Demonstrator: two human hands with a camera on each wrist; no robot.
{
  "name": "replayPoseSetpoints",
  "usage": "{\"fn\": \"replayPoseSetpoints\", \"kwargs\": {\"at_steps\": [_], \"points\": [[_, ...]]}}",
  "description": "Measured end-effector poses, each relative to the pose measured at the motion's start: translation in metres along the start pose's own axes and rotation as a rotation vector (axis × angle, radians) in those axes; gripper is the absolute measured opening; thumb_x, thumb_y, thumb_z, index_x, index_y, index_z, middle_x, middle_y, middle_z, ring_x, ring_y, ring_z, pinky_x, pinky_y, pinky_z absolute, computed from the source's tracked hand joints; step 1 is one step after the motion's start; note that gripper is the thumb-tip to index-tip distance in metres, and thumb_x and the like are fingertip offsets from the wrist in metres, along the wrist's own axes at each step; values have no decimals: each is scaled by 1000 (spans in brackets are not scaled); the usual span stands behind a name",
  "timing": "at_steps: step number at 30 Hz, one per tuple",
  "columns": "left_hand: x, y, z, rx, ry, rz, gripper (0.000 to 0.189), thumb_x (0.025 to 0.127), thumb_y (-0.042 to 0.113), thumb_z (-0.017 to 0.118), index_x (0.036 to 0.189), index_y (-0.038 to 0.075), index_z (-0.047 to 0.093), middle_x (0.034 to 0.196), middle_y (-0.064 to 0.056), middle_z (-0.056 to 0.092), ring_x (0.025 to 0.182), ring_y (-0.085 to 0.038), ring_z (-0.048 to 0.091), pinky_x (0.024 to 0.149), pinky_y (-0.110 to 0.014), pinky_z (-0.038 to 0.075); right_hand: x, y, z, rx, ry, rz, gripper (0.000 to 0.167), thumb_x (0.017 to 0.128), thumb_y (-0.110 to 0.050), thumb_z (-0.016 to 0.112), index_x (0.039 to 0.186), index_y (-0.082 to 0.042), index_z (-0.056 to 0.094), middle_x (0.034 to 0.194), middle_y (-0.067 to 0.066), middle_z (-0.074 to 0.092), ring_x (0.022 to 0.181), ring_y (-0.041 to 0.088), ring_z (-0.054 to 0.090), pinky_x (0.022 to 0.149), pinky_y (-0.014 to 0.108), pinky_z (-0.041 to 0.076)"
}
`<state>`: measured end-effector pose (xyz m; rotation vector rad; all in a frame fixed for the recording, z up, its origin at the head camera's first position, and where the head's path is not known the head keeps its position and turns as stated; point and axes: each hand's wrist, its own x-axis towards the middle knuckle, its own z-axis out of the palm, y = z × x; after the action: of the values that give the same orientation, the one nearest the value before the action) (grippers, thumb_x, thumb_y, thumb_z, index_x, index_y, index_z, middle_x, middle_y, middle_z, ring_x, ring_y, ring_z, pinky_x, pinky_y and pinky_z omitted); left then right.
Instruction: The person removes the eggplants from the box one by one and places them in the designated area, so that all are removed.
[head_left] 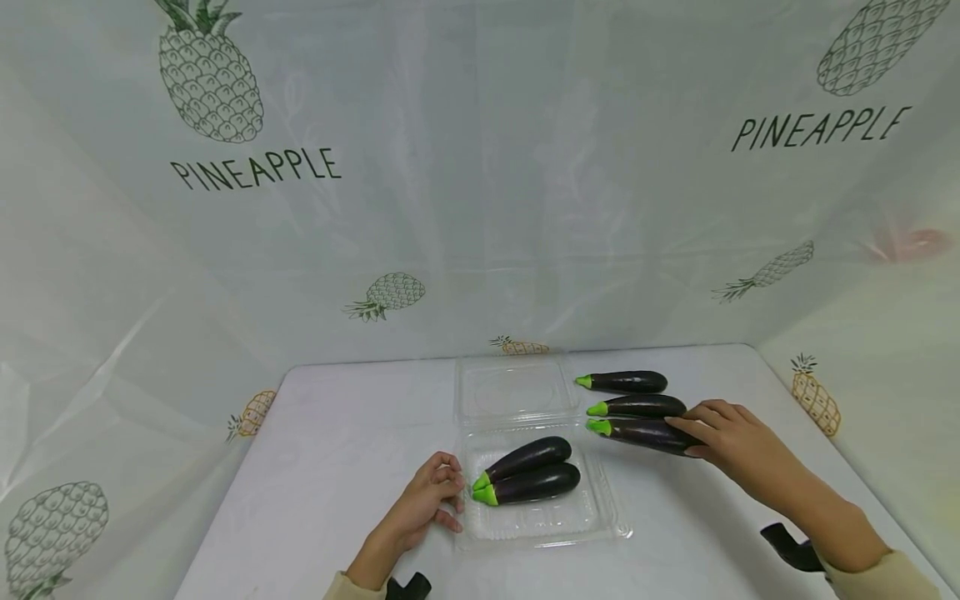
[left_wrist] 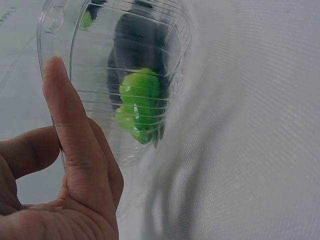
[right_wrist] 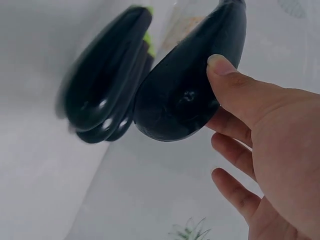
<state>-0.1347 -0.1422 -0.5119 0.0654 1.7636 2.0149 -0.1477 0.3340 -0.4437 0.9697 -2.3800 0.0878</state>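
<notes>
My right hand (head_left: 723, 433) grips a dark purple eggplant (right_wrist: 187, 90) by its rounded end, thumb on the near side. In the head view its bright green stem (head_left: 598, 427) points left, just above the table. Several other eggplants (right_wrist: 105, 85) lie close beside it in the right wrist view. My left hand (head_left: 433, 498) rests at the left rim of a clear plastic clamshell box (head_left: 540, 529), a straight finger (left_wrist: 70, 115) along that rim. Two eggplants (head_left: 536, 481) lie side by side in the box, green stems toward my left hand.
The box's clear lid (head_left: 517, 392) is folded back flat toward the far table edge. A sheet (head_left: 480, 183) printed with pineapples hangs behind the white table (head_left: 337, 433). Black straps (head_left: 792, 548) show near the wrists.
</notes>
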Motion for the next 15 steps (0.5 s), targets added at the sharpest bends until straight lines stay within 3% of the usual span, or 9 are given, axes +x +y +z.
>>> {"fn": "replayPoseSetpoints", "kwargs": {"at_steps": [7,8,10,12,15], "points": [[1,0,0,3,3,-8,17,104,3,54,117,3,43,93,1,53,73,-13,58,51,-24,59,-12,9,2,-5,-62,49,79,109,-56,14,118,-10,77,102,1,71,98,30,66,80,54,57],[1,0,0,3,4,-7,17,104,3,54,117,3,43,93,1,53,73,-13,58,51,-24,59,-14,10,2,-9,-76,56,75,108,-57,19,118,-11,77,102,1,71,99,30,66,81,54,58],[1,0,1,2,4,-7,18,104,3,55,118,2,42,93,1,53,72,-13,58,51,-24,59,-17,12,3,-3,-103,74,50,106,-50,48,119,-11,77,103,1,71,100,31,66,81,54,58],[2,0,0,1,5,-7,19,104,2,55,118,1,42,93,1,53,72,-13,58,51,-25,59,-21,14,3,1,-129,93,35,94,-34,74,119,-11,77,103,1,71,100,31,66,81,55,58],[2,0,0,0,4,-7,19,104,2,54,119,1,42,94,1,53,72,-13,58,51,-25,59,-25,16,6,1,-151,113,51,69,-11,90,119,-10,78,103,1,71,100,31,66,82,55,58]]}}
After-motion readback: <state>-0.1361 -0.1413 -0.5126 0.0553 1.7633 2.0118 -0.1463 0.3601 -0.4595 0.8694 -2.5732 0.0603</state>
